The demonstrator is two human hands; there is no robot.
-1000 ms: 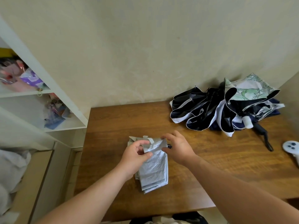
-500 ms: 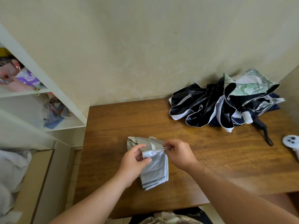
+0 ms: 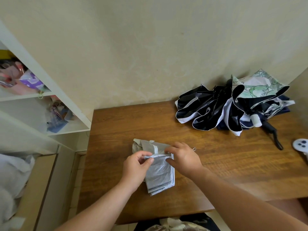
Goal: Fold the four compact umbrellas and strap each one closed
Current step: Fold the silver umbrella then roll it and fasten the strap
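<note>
A silver-grey compact umbrella (image 3: 158,174) lies folded flat on the wooden table (image 3: 216,164), its pleats stacked. My left hand (image 3: 135,165) pinches the left end of its strap between thumb and fingers. My right hand (image 3: 183,157) grips the right end of the strap and the umbrella's edge. At the back right lies a heap of loose umbrellas: a black and white one (image 3: 208,110), a green-patterned white one (image 3: 260,87) and a dark blue one (image 3: 285,107) underneath. A black handle (image 3: 273,132) and a white handle (image 3: 255,120) stick out of the heap.
A white controller (image 3: 300,145) sits at the table's right edge. White shelves (image 3: 50,100) with bags and small items stand to the left. The wall runs close behind the table. A white bundle (image 3: 11,180) lies low on the left.
My hands have drawn the strap across the silver umbrella's middle, and the bundle looks tighter. The view has shifted slightly; the heap at the back right has not moved.
</note>
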